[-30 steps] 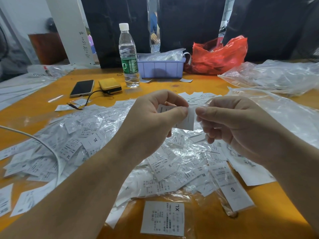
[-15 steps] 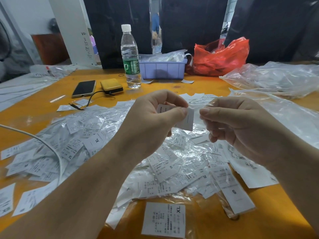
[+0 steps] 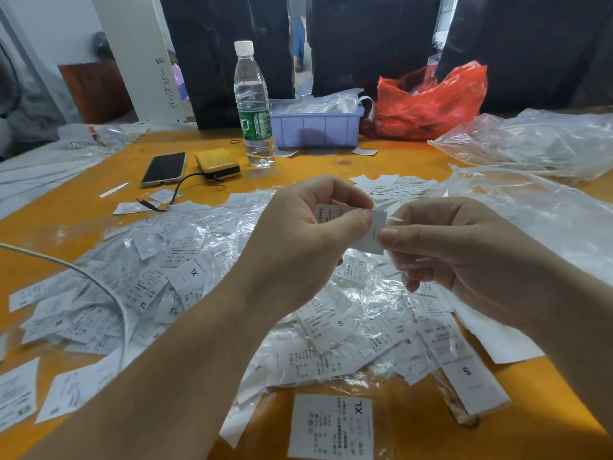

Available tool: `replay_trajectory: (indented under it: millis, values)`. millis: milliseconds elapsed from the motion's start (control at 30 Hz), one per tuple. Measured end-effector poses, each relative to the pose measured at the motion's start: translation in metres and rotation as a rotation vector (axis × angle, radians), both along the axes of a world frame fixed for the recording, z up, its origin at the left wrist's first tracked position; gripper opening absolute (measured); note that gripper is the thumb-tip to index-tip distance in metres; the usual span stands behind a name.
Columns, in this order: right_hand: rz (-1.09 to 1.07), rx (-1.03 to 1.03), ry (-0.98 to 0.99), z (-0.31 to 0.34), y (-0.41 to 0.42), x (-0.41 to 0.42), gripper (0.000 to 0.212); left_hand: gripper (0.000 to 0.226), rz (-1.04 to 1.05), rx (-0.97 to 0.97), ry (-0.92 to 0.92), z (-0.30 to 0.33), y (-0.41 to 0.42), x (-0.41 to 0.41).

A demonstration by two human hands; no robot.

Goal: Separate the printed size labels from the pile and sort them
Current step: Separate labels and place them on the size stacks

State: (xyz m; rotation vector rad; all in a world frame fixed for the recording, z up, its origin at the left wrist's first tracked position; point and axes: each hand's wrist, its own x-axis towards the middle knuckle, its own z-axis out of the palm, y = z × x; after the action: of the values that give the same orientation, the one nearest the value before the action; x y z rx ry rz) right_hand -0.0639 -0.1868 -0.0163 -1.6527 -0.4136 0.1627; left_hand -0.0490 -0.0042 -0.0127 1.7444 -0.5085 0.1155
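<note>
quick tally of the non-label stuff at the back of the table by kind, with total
water bottle: 1
phone: 1
yellow power bank: 1
purple bin: 1
red plastic bag: 1
total: 5

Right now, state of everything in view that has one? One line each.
Left hand: pinching the held label.
Right hand: pinching the same label's other edge.
Held label: raised above the pile, size hidden.
Pile: unsorted, mixed with clear plastic.
Bottle: upright, capped.
Phone: flat, screen dark.
Bin: open, stuffed with plastic.
Red bag: open, crumpled.
</note>
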Motion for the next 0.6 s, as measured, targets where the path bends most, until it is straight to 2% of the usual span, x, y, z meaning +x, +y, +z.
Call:
replay_trajectory:
  millis: [267,600]
  values:
    - [-0.093,0.138,-0.002,0.0025,-0.0061,0.0027,0.012,0.011,0.035,0.024,-0.011,0.0035,0.0024,-0.0003]
    - [-0.049,0.106,0.046,-0.0033,-0.0042,0.0037,0.014,0.014,0.025,0.033,0.009,0.0029,-0.0005,-0.0019]
